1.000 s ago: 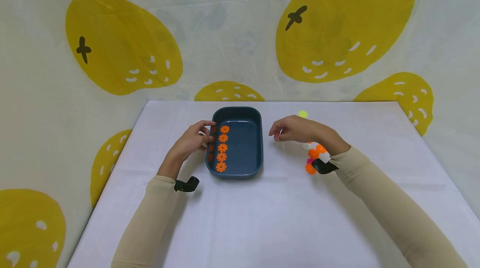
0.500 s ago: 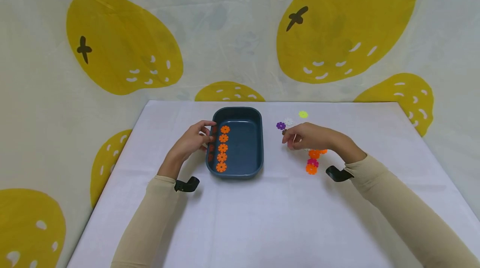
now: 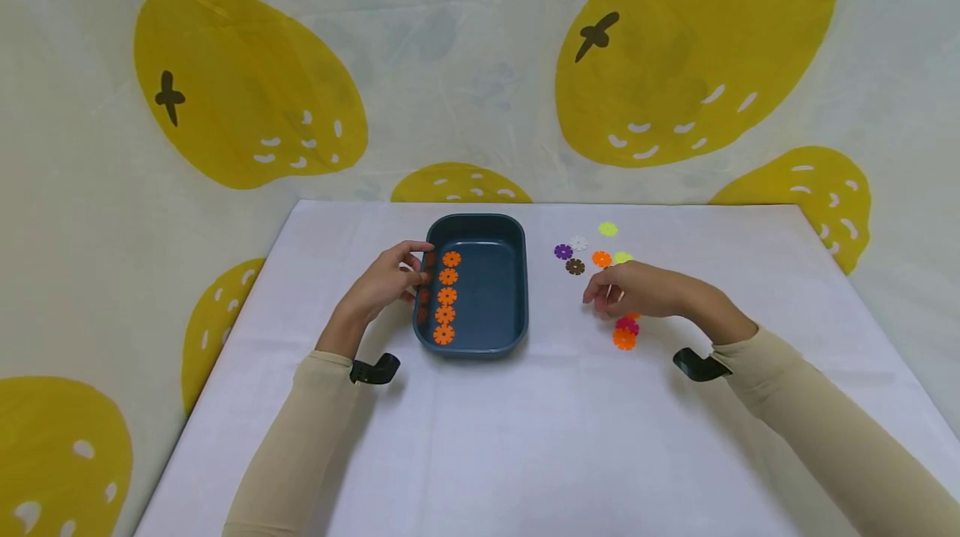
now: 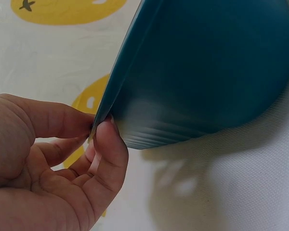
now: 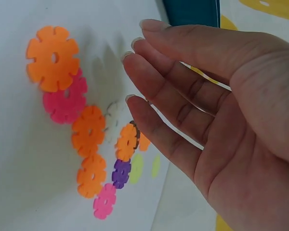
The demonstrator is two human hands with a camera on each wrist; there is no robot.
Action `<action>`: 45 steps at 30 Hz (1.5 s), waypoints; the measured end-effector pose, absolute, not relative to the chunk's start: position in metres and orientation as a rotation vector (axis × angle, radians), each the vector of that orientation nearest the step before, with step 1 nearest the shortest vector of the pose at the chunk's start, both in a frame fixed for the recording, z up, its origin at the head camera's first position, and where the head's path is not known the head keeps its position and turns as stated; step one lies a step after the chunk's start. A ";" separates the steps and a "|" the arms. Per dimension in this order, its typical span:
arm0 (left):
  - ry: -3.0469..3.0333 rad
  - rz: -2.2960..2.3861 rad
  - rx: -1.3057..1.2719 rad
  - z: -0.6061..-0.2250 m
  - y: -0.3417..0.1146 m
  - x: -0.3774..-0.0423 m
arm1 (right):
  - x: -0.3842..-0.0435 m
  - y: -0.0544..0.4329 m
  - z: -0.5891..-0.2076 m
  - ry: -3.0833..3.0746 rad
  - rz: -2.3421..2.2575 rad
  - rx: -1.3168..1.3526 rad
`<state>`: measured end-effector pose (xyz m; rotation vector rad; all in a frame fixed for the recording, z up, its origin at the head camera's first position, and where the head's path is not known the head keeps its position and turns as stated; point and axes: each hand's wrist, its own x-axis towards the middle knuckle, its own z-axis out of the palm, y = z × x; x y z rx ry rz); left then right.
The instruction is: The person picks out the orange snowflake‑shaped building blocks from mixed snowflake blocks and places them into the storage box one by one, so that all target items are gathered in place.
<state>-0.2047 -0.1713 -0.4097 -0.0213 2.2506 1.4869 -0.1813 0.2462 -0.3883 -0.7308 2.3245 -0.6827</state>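
Dark-blue tray (image 3: 489,295), near the far edge of the desk (image 3: 480,445), left of its middle, five orange discs (image 3: 447,296) in a row inside; left rim pinched between the fingers (image 4: 58,119) of the left hand (image 3: 378,284). Right hand (image 3: 648,290), fingers loosely curved, tips apart, over loose notched discs (image 3: 624,339) between tray and right edge; broad white cloth (image 3: 570,412) from tray to near edge.

We take this for a screened-off recording corner; whether it sits in a home, lab or office, we cannot tell. A creased sheet (image 3: 465,103) printed with large yellow fruit (image 3: 697,53) walls the white-clothed tabletop (image 3: 480,445) at the back and both sides, and we see black wrist cameras (image 3: 375,369).
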 end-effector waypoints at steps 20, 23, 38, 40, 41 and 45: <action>2.250 1.487 -0.016 -0.406 -0.170 -0.204 | -0.163 0.274 -0.398 2.315 -0.655 -0.648; 2.248 1.488 -0.018 -0.407 -0.170 -0.204 | -0.160 0.275 -0.402 2.346 -0.634 -0.653; 2.251 1.490 -0.011 -0.410 -0.171 -0.205 | -0.150 0.269 -0.412 2.446 -0.607 -0.678; 2.249 1.493 -0.012 -0.410 -0.171 -0.205 | -0.150 0.269 -0.412 2.452 -0.601 -0.680; 2.250 1.493 -0.012 -0.410 -0.171 -0.205 | -0.150 0.269 -0.413 2.456 -0.599 -0.684; 2.250 1.495 -0.015 -0.410 -0.171 -0.205 | -0.150 0.269 -0.413 2.460 -0.592 -0.696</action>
